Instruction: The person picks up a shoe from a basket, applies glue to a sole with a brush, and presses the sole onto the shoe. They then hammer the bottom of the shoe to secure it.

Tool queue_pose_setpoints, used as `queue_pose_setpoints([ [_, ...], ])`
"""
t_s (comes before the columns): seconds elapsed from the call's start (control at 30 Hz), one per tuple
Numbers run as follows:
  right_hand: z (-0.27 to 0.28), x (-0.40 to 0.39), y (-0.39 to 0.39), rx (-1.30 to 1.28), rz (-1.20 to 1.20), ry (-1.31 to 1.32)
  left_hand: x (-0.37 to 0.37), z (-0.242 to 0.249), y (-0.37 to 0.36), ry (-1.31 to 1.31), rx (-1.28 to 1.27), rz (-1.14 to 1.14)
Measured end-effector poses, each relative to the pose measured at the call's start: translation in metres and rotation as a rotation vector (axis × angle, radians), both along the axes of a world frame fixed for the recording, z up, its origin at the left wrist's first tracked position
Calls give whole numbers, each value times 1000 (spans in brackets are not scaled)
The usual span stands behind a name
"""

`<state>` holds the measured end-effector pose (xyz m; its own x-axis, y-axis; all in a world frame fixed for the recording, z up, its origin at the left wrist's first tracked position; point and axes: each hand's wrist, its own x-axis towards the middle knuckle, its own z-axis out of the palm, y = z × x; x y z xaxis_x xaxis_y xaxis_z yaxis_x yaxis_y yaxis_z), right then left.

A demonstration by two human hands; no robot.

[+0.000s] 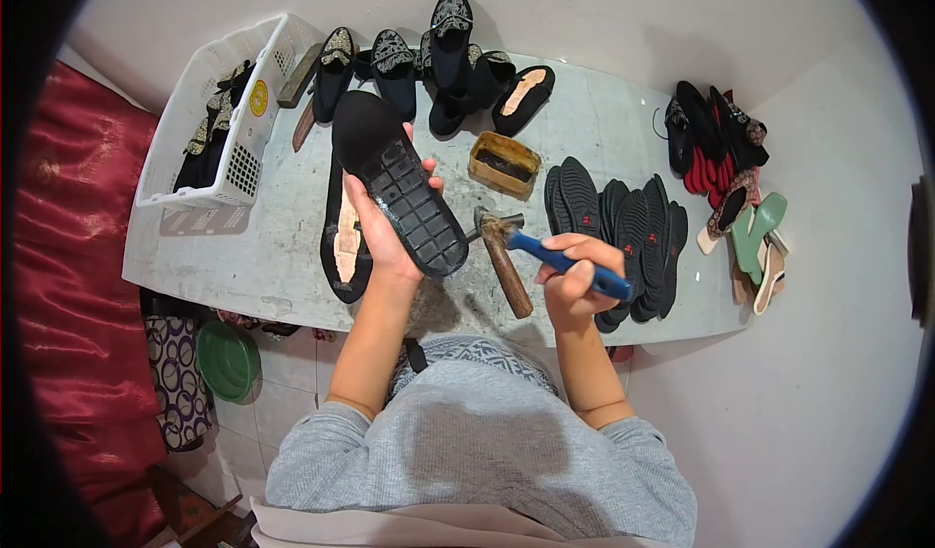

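Note:
My left hand (385, 231) is closed around a black shoe sole (404, 192), held up at a tilt. A grid of hollow squares faces me, and parts of its surface look glossy. In my right hand (581, 280) is a paintbrush (555, 256) with a blue handle, its bristle end pointing left toward the sole. Below the bristles a hammer (511, 280) with a wooden handle lies on the table. Partly hidden behind my left hand is a black shoe upper (341, 246) with a tan insole face. A small yellowish container (504, 163) with dark contents stands beyond the hammer.
Stacked black soles (633, 241) lie at the right of the table (214, 256). Decorated black shoes (451, 51) line the back. A white plastic basket (219, 114) with shoe pieces stands left. More shoes and green sandals (760, 236) sit at the far right edge.

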<state>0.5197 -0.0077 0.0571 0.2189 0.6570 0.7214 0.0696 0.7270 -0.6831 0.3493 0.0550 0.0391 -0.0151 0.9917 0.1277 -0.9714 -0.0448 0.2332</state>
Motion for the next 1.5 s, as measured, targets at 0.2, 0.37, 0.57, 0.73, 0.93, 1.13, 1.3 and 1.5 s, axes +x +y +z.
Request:
queue_pose_setpoints([
  [0.2, 1, -6, -12, -33, 34, -172, 8, 1, 1, 90, 3, 47],
  [0.37, 2, -16, -14, 77, -71, -369, 4, -14, 3, 76, -11, 37],
  [0.57, -2, -9, -5, -94, -50, -141, 8, -8, -3, 35, 0, 36],
  [0.73, 2, -17, -10, 144, -109, -406, 4, -7, 0, 63, 66, 51],
  [0.93, -9, -10, -17, -101, 160, -48, -2, -9, 1, 65, 33, 88],
  [1.13, 0, -8, -5, -1, 101, -39, 0, -12, 0, 24, 17, 42],
  [1.3, 4, -11, -12, 171, 27, -431, 2, -9, 2, 67, 50, 71],
  [1.5, 15, 1, 0, -76, 274, 235, -5, -18, -1, 59, 125, -42],
])
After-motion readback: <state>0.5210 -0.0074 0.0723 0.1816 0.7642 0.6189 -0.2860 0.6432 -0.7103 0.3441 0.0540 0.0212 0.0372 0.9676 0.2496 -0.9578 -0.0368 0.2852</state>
